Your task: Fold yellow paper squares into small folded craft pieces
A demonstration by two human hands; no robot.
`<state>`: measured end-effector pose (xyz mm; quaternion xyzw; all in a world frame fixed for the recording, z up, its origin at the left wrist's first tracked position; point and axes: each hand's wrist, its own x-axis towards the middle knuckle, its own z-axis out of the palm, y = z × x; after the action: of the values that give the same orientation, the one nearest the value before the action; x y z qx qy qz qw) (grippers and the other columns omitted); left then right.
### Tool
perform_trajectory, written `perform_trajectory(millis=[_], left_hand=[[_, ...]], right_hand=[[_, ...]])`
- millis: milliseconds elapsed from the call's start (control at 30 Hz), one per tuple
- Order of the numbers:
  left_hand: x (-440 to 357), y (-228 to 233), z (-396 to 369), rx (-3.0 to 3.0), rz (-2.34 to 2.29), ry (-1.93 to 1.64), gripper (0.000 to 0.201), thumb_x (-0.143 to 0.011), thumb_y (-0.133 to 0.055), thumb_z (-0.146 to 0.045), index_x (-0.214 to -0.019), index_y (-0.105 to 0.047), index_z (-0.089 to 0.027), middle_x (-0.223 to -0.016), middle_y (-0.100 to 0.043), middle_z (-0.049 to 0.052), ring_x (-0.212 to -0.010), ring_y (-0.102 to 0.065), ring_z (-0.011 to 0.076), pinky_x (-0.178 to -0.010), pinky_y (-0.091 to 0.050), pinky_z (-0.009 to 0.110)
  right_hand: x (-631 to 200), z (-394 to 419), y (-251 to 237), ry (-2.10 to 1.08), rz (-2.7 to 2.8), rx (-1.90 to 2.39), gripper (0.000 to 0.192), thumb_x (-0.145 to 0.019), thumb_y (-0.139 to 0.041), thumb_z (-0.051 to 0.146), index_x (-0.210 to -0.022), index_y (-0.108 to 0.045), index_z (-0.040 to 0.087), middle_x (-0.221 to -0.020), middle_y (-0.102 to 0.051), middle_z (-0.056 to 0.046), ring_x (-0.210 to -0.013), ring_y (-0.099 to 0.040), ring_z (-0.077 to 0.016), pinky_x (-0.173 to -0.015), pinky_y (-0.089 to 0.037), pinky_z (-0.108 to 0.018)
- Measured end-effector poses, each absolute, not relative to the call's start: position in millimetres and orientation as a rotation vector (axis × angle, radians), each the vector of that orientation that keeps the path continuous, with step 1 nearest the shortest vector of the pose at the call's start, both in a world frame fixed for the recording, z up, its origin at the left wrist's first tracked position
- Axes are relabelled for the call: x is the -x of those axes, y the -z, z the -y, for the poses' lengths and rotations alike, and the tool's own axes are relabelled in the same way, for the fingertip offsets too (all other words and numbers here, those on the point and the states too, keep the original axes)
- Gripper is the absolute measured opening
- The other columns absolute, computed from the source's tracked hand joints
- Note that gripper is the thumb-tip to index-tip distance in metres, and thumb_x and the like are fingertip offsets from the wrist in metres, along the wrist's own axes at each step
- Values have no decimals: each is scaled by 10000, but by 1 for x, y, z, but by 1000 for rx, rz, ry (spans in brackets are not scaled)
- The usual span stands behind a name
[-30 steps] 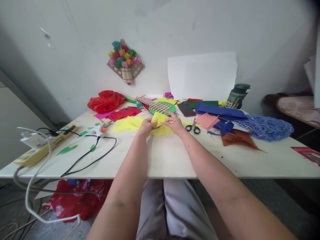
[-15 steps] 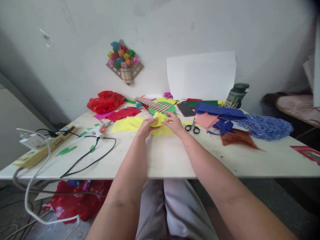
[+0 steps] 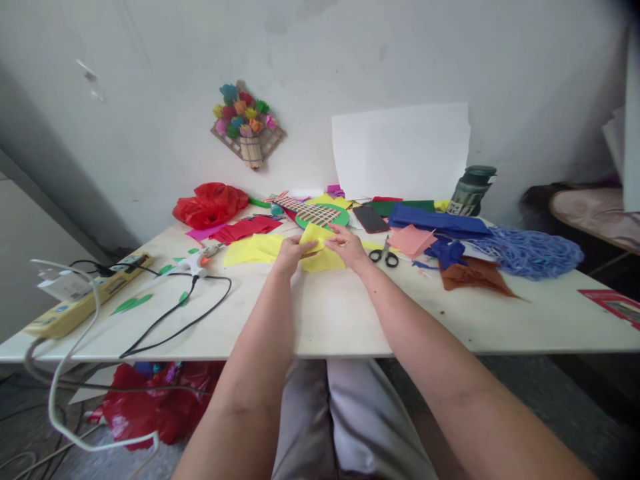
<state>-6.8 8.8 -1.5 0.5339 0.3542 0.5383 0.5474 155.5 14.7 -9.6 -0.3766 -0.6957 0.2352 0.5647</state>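
Both hands barely shifted since a second ago. Left hand (image 3: 290, 252) and right hand (image 3: 349, 247) pinched the yellow paper (image 3: 316, 236), fingers closed on its folded edge, on the table (image 3: 340, 313) at 12 o'clock; scissors (image 3: 384, 255) at 3 o'clock. Fold ongoing.

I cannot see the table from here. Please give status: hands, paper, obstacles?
Left hand and right hand both pinch the yellow paper. Paper lifted off the table. Scissors lie right of it, apart.
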Motion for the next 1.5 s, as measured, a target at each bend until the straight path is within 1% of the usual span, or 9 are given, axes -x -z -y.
perform_trajectory(millis=[133,200,267,333,567,1100,1167,1333,1500], left_hand=[[8,1,-10,-1227,-830,-1328,404,-432,-754,-282,-782,-653,-105,-759,-644,68,-755,-599,205,-730,-495,346],[8,1,-10,-1222,-817,-1346,403,-443,-751,-282,-792,-651,-106,-797,-645,70,-763,-599,200,-743,-491,346],[8,2,-10,-1222,-802,-1352,397,-465,-742,-284,-809,-649,-107,-826,-644,70,-768,-598,194,-756,-486,350],[8,2,-10,-1228,-783,-1353,395,-484,-732,-281,-828,-646,-107,-832,-644,69,-770,-598,190,-766,-481,356],[5,3,-10,-1275,-744,-1331,386,-479,-734,-294,-810,-653,-113,-805,-646,62,-758,-599,190,-766,-478,364],[5,2,-8,-1291,-752,-1294,390,-497,-730,-293,-828,-645,-106,-785,-639,60,-719,-604,182,-733,-510,369],[6,2,-8,-1307,-764,-1289,388,-496,-730,-294,-824,-645,-104,-763,-638,53,-701,-605,177,-730,-512,369],[6,0,-7,-1370,-831,-1240,381,-481,-733,-317,-779,-647,-97,-686,-633,40,-629,-603,168,-684,-523,359],[2,-2,-4,-1468,-769,-1161,440,-495,-721,-320,-868,-630,-106,-728,-641,37,-666,-607,185,-660,-523,346]], right_hand=[[-164,-15,5,-646,1432,898,242,-638,-579,331,-812,-627,170,-1113,-529,-81,-945,-521,-186,-741,-427,-306],[-168,-14,3,-750,1330,975,319,-627,-577,367,-875,-607,167,-958,-594,-67,-825,-548,-165,-669,-425,-284],[-169,-12,1,-894,1295,1032,335,-626,-568,403,-845,-603,152,-822,-610,-49,-720,-547,-146,-585,-399,-253],[-167,-9,0,-1013,1321,1038,326,-616,-576,421,-789,-601,145,-759,-604,-34,-646,-530,-124,-521,-353,-227],[-157,-6,4,-1057,1352,1023,272,-535,-665,375,-550,-530,140,-507,-500,29,-491,-412,-71,-489,-294,-212],[-156,-8,6,-1103,1260,1038,225,-502,-689,299,-523,-538,132,-486,-512,24,-467,-434,-63,-494,-328,-211],[-158,-8,4,-1147,1262,1015,226,-511,-687,307,-570,-553,134,-524,-529,19,-489,-465,-71,-495,-340,-208],[-167,-7,0,-1158,1254,962,314,-552,-663,320,-818,-587,172,-717,-578,7,-589,-521,-89,-501,-363,-202],[-172,-10,3,-1158,1415,973,255,-551,-664,315,-744,-620,154,-686,-584,6,-599,-495,-85,-524,-363,-200]])
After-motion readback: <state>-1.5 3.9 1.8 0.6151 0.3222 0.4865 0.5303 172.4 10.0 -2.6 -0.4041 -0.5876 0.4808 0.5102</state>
